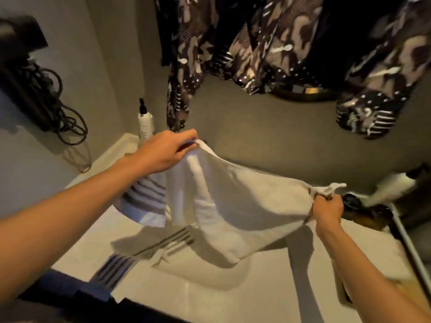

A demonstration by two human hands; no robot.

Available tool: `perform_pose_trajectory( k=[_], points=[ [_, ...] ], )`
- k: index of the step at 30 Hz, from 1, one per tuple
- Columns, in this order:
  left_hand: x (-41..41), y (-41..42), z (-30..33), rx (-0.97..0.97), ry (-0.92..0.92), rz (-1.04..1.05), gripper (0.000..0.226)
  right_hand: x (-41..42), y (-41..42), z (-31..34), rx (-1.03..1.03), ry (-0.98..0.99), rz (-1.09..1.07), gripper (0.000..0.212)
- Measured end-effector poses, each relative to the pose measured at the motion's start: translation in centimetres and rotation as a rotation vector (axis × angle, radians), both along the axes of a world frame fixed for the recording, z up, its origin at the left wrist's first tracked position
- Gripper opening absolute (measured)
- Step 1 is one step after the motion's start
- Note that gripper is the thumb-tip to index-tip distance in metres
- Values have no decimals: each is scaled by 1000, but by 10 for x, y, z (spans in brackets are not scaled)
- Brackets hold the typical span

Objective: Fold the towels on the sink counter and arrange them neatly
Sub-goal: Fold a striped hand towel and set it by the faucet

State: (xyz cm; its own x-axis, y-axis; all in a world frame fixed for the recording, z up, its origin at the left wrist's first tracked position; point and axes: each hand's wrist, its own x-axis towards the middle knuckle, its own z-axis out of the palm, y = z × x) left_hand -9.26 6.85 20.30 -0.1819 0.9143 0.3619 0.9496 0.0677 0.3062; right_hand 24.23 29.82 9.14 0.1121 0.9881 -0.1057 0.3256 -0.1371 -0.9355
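The white towel (235, 206) hangs stretched above the bench (256, 287), one corner pinched in the fingers of the left hand (163, 152), the opposite corner bunched in the clenched right hand (327, 209). Its lower edge sags towards a striped towel (142, 201) lying beneath (partly hidden). A pump bottle (145, 121) stands behind; objects at the right edge are blurred.

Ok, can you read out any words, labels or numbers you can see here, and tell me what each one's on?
Nothing can be read for certain.
White pump bottle by the wall: faint grey print on its front, too small and blurred to read.
Second bottle on the right: motion-blurred, no text legible.
Towel held up by both hands: stripes only, no lettering.
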Motion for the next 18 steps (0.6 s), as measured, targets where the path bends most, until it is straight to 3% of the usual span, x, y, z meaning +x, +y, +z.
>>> perform_pose_trajectory(
  k=[4,6,8,11,14,18],
  points=[
    [35,44,27,160,33,61,7,80,61,13,53,78,-11,28],
    [48,52,35,188,62,58,25,118,90,4,69,179,-64,32],
    [59,44,32,157,123,29,42,142,63,28,84,244,-122,39],
    [85,7,0,11,288,-66,53,168,-13,49,126,292,-188,43],
    [113,-33,-67,-137,460,-156,56,202,-60,15,87,161,-154,41],
    [138,-75,-164,-577,415,-68,48,216,-107,-42,5,-105,38,22]
  ],
)
